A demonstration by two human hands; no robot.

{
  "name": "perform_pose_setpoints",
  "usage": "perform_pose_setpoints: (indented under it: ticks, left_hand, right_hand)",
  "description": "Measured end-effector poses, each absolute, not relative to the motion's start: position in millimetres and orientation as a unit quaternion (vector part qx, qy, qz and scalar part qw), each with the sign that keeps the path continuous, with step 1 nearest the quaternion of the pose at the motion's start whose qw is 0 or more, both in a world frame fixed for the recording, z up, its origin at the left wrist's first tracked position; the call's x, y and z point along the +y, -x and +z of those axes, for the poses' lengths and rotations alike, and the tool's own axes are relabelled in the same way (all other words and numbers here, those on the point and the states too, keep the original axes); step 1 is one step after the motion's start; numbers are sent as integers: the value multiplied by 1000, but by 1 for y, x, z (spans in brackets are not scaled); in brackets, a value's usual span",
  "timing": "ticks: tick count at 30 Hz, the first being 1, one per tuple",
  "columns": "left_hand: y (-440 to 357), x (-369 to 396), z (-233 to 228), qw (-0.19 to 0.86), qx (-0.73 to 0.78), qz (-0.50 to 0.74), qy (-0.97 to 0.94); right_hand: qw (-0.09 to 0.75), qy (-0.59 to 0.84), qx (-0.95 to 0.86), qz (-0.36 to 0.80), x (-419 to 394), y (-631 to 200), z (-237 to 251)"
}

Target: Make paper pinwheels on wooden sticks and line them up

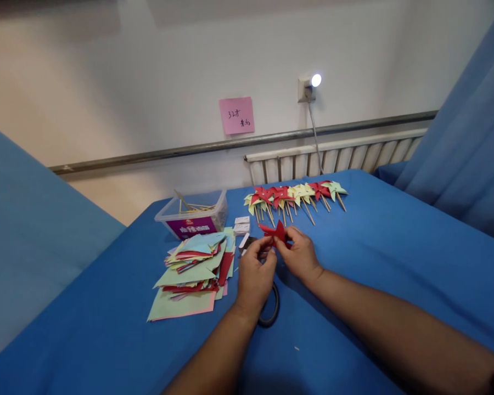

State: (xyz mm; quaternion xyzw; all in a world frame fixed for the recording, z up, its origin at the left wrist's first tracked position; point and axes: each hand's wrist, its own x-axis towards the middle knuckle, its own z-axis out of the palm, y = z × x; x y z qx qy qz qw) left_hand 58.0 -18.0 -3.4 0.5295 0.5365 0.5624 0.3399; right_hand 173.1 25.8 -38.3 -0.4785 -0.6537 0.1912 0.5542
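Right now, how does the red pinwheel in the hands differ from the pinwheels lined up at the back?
The red pinwheel is held off the cloth by the left hand and right hand; the row of pinwheels lies flat. The row's sticks show plainly; none shows on the held one. The row mixes red and pale colours. Both are folded paper.

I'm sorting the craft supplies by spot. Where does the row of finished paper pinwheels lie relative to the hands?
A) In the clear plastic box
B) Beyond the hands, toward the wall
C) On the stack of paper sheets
B: the finished pinwheels lie in a row on the blue table, beyond both hands.
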Motion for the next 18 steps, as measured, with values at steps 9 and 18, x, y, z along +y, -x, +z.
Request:
perform_pose_setpoints:
  ticks: [9, 18]
  left_hand:
    - [-65, -18, -9, 397, 519, 566, -503]
    - [-67, -16, -8, 497, 465, 591, -432]
  right_hand:
    - [521, 464, -714, 59, 20, -179, -28]
    - [486, 450, -749, 1, 18, -179, -27]
